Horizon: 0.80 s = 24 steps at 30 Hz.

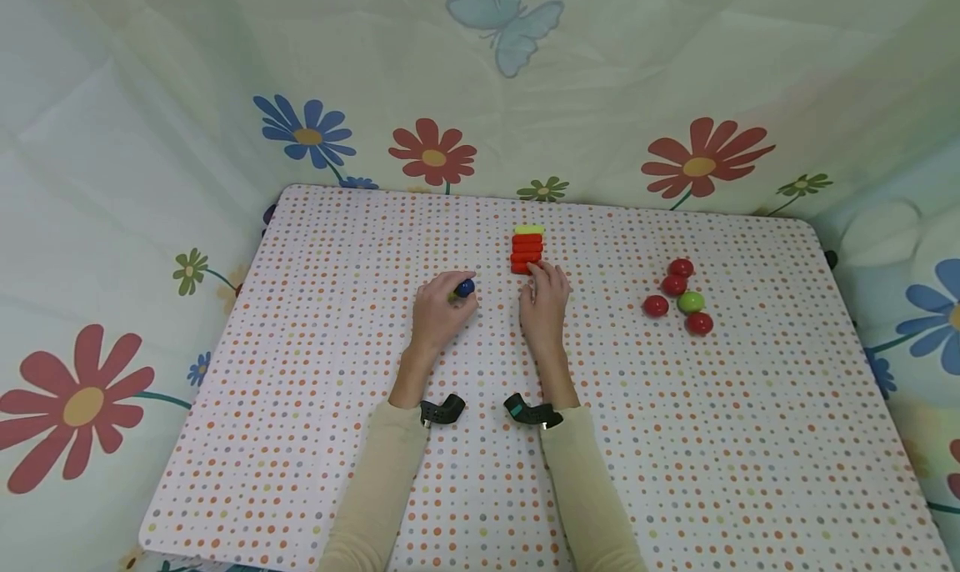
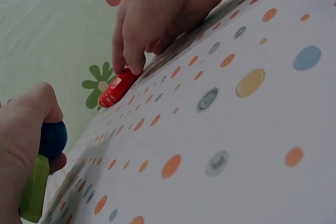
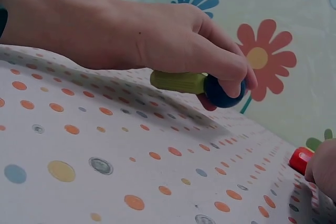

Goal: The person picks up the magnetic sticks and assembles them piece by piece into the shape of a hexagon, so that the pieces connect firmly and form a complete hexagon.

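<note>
My left hand (image 1: 438, 309) holds a small toy made of a blue ball (image 3: 224, 92) on a ridged green handle (image 3: 178, 81). The fingertips and thumb pinch round the ball, and the toy is lifted over the table in the right wrist view. Farther ahead, my right hand (image 1: 545, 309) reaches to the nearest of several red sticks (image 1: 527, 247) lined up side by side. Its thumb and index finger pinch the end of that red stick (image 2: 116, 90) in the left wrist view. One yellow-green stick (image 1: 529, 230) lies at the row's far end.
Several shiny red balls (image 1: 656, 306) and one green ball (image 1: 691, 303) lie loosely grouped to the right of my right hand. Dotted cloth covers the table (image 1: 337, 489). A flowered curtain (image 1: 585, 122) hangs behind its far edge and at the sides.
</note>
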Available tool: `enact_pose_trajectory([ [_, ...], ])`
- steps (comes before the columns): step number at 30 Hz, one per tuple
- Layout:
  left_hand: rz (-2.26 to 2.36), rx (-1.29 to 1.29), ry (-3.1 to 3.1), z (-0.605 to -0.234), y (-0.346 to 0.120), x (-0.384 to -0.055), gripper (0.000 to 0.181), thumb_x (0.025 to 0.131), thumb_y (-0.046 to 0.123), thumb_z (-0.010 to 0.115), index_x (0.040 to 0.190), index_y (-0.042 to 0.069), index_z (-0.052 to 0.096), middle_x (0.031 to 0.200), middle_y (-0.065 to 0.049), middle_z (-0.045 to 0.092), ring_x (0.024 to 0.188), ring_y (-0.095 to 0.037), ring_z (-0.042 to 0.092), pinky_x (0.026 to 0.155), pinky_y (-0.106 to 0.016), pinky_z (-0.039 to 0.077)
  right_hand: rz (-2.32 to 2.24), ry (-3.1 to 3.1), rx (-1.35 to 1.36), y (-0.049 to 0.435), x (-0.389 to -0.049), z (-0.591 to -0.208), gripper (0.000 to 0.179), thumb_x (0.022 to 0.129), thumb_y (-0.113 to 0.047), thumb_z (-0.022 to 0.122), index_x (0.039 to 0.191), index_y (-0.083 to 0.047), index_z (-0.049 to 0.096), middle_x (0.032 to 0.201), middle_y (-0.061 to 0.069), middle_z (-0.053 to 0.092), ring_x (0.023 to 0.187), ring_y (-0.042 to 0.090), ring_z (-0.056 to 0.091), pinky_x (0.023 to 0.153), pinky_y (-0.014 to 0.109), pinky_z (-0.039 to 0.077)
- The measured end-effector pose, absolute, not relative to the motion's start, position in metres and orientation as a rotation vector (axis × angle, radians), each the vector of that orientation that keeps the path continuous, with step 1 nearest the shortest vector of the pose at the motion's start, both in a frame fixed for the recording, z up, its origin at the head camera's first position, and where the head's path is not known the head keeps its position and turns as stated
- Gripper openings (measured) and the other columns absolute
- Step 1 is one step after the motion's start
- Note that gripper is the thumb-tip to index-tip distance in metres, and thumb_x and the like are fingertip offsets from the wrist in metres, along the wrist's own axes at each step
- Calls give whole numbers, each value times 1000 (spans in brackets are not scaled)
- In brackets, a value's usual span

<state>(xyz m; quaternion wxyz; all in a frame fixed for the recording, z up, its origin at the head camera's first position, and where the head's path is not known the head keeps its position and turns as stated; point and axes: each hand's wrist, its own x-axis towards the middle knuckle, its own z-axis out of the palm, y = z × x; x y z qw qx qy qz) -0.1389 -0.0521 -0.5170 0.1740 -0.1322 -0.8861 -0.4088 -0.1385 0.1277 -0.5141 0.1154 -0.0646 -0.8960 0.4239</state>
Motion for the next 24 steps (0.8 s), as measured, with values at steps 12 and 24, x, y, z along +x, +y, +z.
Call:
enact_pose_trajectory([
  [12, -1259, -382, -2563, -517, -52, -140, 30, 85, 14, 69, 115, 13, 68, 118, -10, 65, 112, -25, 62, 99, -47, 45, 1261, -2612, -200, 127, -139, -514, 33, 93, -6, 55, 126, -6, 59, 135, 14, 51, 132, 31, 36, 110, 48, 32],
  [24, -1072, -353, -2731, -514, -51, -138, 31, 88, 25, 71, 118, 17, 66, 119, -6, 67, 112, -25, 61, 92, -43, 44, 1423, -2493, -223, 127, -140, -517, 24, 95, -11, 54, 118, -5, 61, 115, 13, 60, 106, 25, 52, 92, 36, 45],
])
